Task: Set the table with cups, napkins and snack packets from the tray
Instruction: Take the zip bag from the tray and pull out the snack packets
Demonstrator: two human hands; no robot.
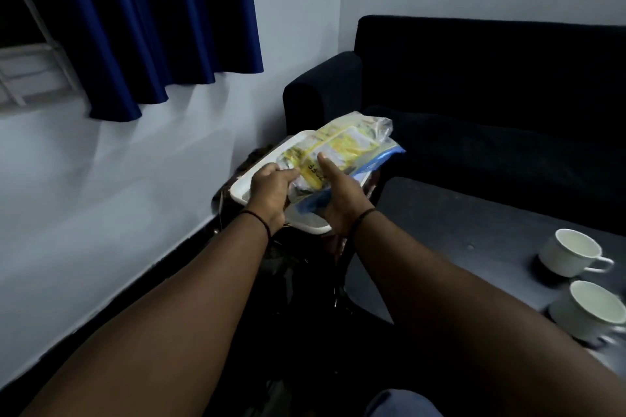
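**Snack packets gripped over the tray**

Two stacked packets are held above the white tray [252, 176], which sits on something low and dark beside the sofa [491, 105]. The upper one, the yellow packet [342, 142], is clear film with yellow print; beneath it lies a blue packet [382, 159], of which only the edges are seen. The left hand [271, 191] is closed on the near left corner of the stack, fingers curled over the film. The right hand [342, 200] grips the near right side, thumb laid on top of the yellow packet and fingers hidden below the blue one. Whether the far ends still rest on the tray cannot be told.

On the table [474, 230], to the right, two white cups [572, 252] are already set, well apart from the tray. No napkins can be made out.

The packets are judged to be light, soft and slippery: thin film that crinkles and sags, so the far ends are likely to droop when lifted from one end. The two could slide on each other. A hold from both sides, with support kept under the lower packet, is judged safer than a pinch at a corner. The contents are probably brittle, so a hard squeeze is to be avoided.
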